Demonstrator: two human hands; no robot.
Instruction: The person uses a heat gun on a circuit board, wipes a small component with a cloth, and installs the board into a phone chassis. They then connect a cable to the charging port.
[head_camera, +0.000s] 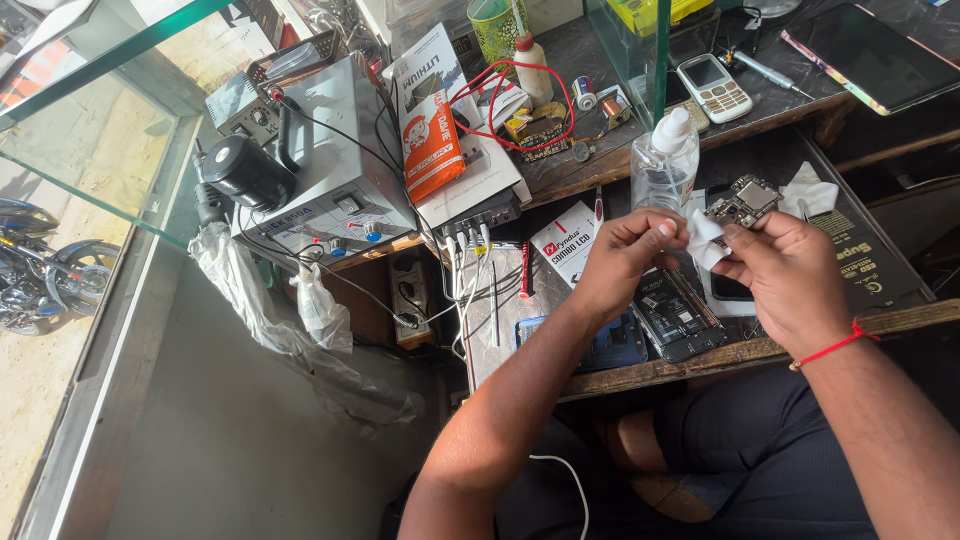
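My right hand (790, 275) grips a small phone circuit board (745, 201) at its lower edge, holding it above the workbench. My left hand (625, 255) pinches a white tissue (703, 238) and presses it against the board's left side. Just behind my hands stands a clear plastic bottle with a white nozzle (665, 165). Under my hands lie an opened phone body (680, 315) and a blue phone frame (612, 345). A red thread is tied round my right wrist.
A grey power supply unit (335, 165) with a black round device sits at left. Boxes, red wires, a keypad phone (712, 87) and a tablet (870, 55) lie on the upper shelf. A glass counter (100, 120) stands far left. Crumpled tissue (810, 190) lies at right.
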